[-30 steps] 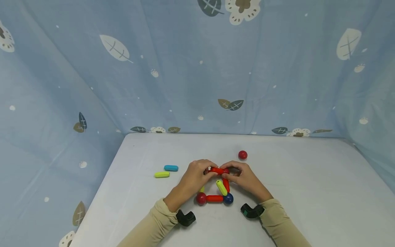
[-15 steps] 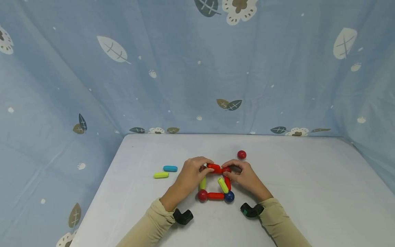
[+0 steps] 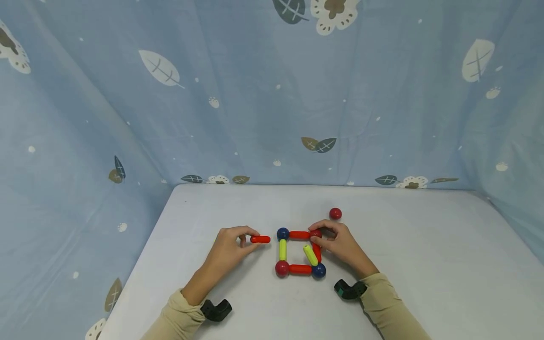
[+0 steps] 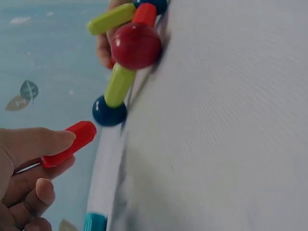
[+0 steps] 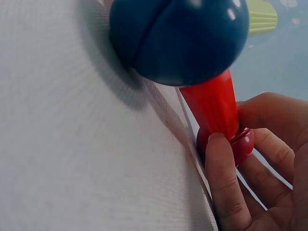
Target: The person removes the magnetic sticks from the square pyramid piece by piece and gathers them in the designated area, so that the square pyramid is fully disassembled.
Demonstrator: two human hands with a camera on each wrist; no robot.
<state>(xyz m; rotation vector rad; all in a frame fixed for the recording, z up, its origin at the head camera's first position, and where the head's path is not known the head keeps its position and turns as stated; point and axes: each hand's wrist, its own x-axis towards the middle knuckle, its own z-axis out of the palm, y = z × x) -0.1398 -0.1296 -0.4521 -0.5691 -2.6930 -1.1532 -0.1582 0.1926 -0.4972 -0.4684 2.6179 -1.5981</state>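
Observation:
My left hand [image 3: 227, 248] pinches a loose red rod [image 3: 262, 239] between thumb and fingers, just left of a four-sided frame of toy rods and balls. My right hand [image 3: 340, 243] holds the dark red ball [image 5: 244, 144] at the frame's back right corner, fingertips also touching the red side rod [image 5: 211, 103]. A blue ball [image 3: 283, 233] forms the back left corner, a red ball [image 3: 282, 268] the front left, another blue ball [image 3: 318, 270] the front right. Red rods [image 3: 300, 269] and a yellow-green rod [image 3: 283, 250] join them. A second yellow-green rod [image 3: 310, 255] slants up from the front right ball.
A loose red ball [image 3: 335, 214] lies behind my right hand on the white table [image 3: 425, 245]. The end of a teal rod [image 4: 95, 222] shows low in the left wrist view. A blue patterned cloth [image 3: 255, 94] hangs along the table's back and side.
My left hand has moved left from the frame's back side, carrying a red rod, and uncovered the back left blue ball. It now covers the loose rods at left. My right hand stays at its corner.

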